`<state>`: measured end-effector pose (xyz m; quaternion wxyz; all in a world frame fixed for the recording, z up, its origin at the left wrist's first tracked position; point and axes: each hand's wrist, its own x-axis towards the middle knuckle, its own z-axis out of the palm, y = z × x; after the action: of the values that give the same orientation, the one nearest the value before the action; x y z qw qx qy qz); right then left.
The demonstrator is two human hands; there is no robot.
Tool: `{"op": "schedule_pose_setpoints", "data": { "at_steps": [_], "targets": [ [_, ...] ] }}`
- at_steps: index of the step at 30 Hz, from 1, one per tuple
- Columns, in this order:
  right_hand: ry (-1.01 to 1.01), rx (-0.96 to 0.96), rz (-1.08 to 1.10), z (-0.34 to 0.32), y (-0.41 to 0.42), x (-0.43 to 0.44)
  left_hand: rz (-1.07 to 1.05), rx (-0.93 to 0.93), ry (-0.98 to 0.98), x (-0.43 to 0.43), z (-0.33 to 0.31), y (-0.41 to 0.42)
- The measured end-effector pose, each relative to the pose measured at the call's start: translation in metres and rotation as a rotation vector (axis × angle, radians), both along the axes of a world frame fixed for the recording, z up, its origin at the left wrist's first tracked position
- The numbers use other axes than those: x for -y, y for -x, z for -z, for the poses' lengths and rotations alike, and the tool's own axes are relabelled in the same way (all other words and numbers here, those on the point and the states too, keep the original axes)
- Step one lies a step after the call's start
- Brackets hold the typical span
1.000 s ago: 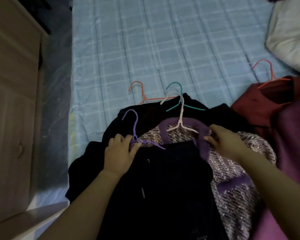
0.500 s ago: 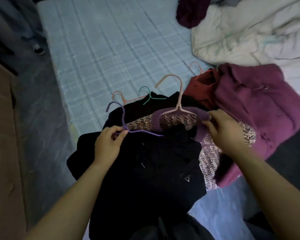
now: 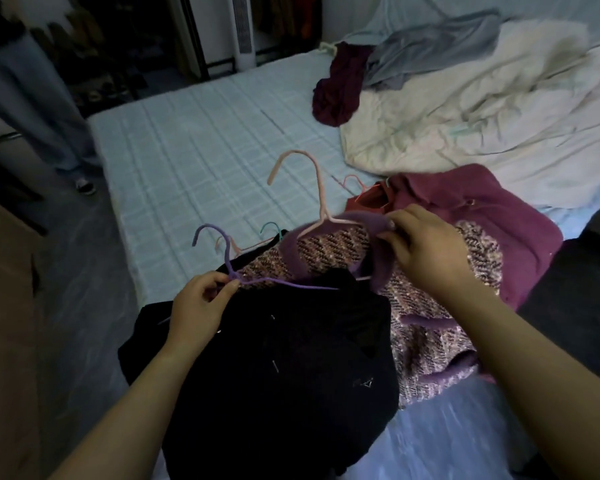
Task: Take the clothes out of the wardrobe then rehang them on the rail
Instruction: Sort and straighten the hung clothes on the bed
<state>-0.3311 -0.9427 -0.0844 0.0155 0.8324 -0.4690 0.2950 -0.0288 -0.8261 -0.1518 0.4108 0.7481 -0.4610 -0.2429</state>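
Observation:
A pile of clothes on hangers lies at the near edge of the bed (image 3: pixel 194 161). My left hand (image 3: pixel 201 306) pinches the purple hanger (image 3: pixel 222 258) at the neck of a black garment (image 3: pixel 284 368). My right hand (image 3: pixel 426 247) grips the purple collar of a pink tweed jacket (image 3: pixel 426 327), which hangs on a pale pink hanger (image 3: pixel 312 188) tilted up off the pile. A magenta garment (image 3: pixel 492 209) and a dark red one (image 3: pixel 368 202) lie to the right. Teal and orange hanger hooks (image 3: pixel 271 228) poke out behind the pile.
A crumpled cream duvet (image 3: pixel 482 119), a grey garment (image 3: pixel 430 53) and a maroon cloth (image 3: pixel 340 91) lie at the bed's far right. A wooden cabinet (image 3: pixel 4 306) stands on the left. Dark hanging clothes and a white tower fan (image 3: pixel 243 29) are beyond the bed.
Both hands have lifted their hangers: the pink hanger and tweed jacket collar rose off the pile, and the purple hanger with the black garment came up. The view has tilted up toward the far room.

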Motion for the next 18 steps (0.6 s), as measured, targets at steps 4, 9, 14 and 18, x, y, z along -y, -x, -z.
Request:
{"op": "schedule_pose_setpoints", "data": {
  "at_steps": [4, 9, 14, 18],
  "targets": [
    [-0.115, 0.070, 0.081, 0.037, 0.007, -0.056, 0.022, -0.025, -0.012, -0.039, 0.003, 0.018],
    [-0.114, 0.229, 0.207, 0.031, 0.062, -0.119, 0.035, 0.139, 0.114, -0.072, -0.012, 0.066],
    [0.026, 0.269, 0.238, -0.013, 0.139, -0.182, 0.047, 0.195, 0.231, -0.089, -0.036, 0.121],
    [0.089, 0.243, 0.330, -0.050, 0.188, -0.206, 0.008, 0.249, 0.243, -0.099, -0.039, 0.141]
  ]
}}
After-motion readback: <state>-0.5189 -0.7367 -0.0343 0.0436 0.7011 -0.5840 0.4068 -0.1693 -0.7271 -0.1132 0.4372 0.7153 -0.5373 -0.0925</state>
